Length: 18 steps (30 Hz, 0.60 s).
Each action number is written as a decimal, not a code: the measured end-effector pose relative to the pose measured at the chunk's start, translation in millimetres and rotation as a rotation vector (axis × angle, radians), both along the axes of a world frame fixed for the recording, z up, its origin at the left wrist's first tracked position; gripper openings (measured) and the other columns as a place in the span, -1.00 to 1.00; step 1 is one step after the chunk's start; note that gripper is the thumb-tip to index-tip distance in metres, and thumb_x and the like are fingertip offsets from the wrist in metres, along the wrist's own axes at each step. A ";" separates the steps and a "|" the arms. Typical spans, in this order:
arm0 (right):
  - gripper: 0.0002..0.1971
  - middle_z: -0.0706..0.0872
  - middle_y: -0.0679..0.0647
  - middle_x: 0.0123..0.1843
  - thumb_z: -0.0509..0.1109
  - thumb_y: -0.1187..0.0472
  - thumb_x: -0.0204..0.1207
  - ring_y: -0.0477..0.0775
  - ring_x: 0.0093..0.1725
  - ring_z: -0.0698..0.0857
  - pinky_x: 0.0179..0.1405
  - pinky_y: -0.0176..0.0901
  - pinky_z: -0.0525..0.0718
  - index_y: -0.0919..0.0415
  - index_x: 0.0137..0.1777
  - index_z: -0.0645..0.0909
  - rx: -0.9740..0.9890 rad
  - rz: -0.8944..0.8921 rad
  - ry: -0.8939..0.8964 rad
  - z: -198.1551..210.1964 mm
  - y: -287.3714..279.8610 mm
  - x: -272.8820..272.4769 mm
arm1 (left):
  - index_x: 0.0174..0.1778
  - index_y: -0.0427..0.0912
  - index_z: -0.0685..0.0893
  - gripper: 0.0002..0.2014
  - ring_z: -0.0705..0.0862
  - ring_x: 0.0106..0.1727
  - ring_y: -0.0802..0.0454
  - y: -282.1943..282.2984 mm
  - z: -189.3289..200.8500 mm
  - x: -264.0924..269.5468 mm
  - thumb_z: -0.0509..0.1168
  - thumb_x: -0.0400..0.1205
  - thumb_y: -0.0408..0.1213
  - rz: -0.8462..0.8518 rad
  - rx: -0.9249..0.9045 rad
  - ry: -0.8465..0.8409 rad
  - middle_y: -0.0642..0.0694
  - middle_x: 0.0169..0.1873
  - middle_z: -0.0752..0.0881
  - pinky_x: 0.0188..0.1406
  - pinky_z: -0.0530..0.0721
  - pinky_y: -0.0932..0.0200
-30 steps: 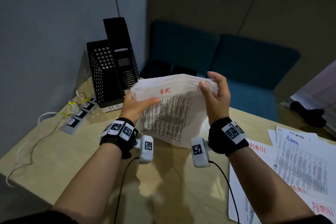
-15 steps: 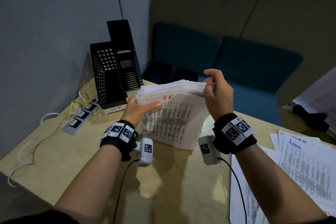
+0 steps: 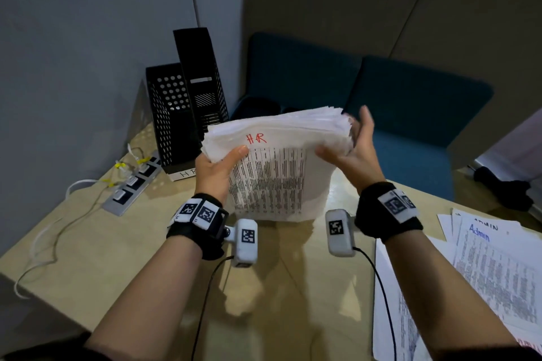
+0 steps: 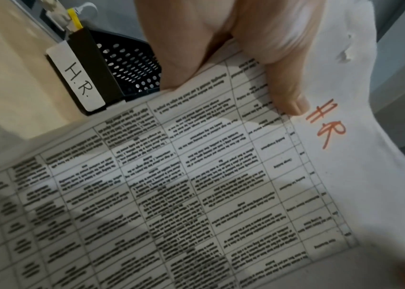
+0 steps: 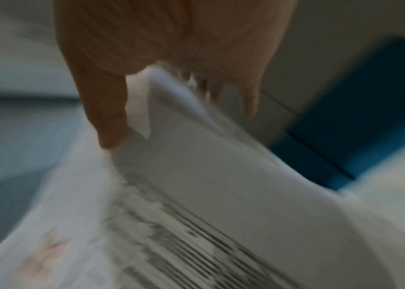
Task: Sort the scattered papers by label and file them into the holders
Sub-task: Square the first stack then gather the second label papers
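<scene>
- The left hand [image 3: 215,168] has its grip pinched on the left edge of the HR stack [image 3: 278,155], thumb on the top sheet just beside the red "HR" mark, fingers hidden beneath.
- The right hand [image 3: 353,152] has a wide grip: fingers straight against the stack's right edge, thumb resting on the top sheet, squaring the pile rather than clamping it.
- The stack is held above the surface [image 3: 88,243], leaning, its lower edge near the wood, just right of the HR holder [image 3: 168,114].
- Risk, as I judge it: with only one hand truly pinching, the thick pile could fan open or shed sheets from its far side, where the edges already sit uneven.
- A second risk: the holder's mouth is narrow and the pile soft, so a bowed corner could catch on the rim and crumple.
- The paper is thin, white and limp, printed with a grey table; the two holders are stiff black perforated boxes, the taller holder [image 3: 202,73] behind.
- Admin sheets [image 3: 495,267] lie loose on the near right; a power strip [image 3: 132,184] with pale cables sits far left.
</scene>
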State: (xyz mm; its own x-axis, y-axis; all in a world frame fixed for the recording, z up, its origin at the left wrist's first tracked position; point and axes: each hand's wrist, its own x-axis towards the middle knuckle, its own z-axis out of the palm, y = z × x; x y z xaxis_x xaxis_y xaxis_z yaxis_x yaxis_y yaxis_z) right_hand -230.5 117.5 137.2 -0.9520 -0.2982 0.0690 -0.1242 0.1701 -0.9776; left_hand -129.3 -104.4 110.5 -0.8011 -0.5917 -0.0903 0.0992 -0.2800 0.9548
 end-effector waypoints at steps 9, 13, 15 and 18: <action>-0.60 0.70 0.20 0.19 0.36 0.24 0.58 0.14 0.11 0.71 0.08 0.07 0.72 0.29 0.39 0.45 -0.138 -0.123 -0.083 -37.1 -5.9 22.1 | 0.13 -0.10 0.68 -0.68 0.82 -0.03 0.18 23.8 3.5 -1.5 0.51 0.50 -0.43 0.112 -0.049 0.063 0.02 -0.04 0.81 -0.17 0.75 0.32; -0.53 0.65 0.09 0.25 0.39 0.37 0.52 0.11 0.23 0.65 0.19 0.25 0.68 -0.15 0.28 0.41 -0.079 -0.096 -0.222 -62.8 -4.2 46.4 | 0.16 0.03 0.60 -0.59 0.77 0.13 0.10 31.3 -23.1 6.9 0.55 0.48 -0.37 0.060 -0.120 -0.027 0.00 0.09 0.78 0.09 0.75 0.16; -0.42 0.66 0.11 0.24 0.39 0.47 0.40 0.14 0.25 0.64 0.17 0.22 0.68 -0.23 0.20 0.44 -0.149 -0.091 -0.248 -61.0 -3.1 47.6 | 0.25 -0.04 0.56 -0.48 0.76 0.14 0.09 26.2 -26.5 6.1 0.58 0.43 -0.41 0.018 -0.115 -0.073 -0.02 0.12 0.77 0.10 0.75 0.17; -0.49 0.65 0.07 0.10 0.27 0.58 0.38 0.10 0.11 0.64 -0.03 0.04 0.67 -0.02 0.15 0.44 -0.231 -0.149 -0.255 -51.5 -5.8 40.9 | 0.31 -0.15 0.59 -0.43 0.77 0.12 0.09 17.6 -23.7 4.7 0.58 0.40 -0.44 0.006 -0.112 -0.102 -0.03 0.10 0.78 0.10 0.76 0.15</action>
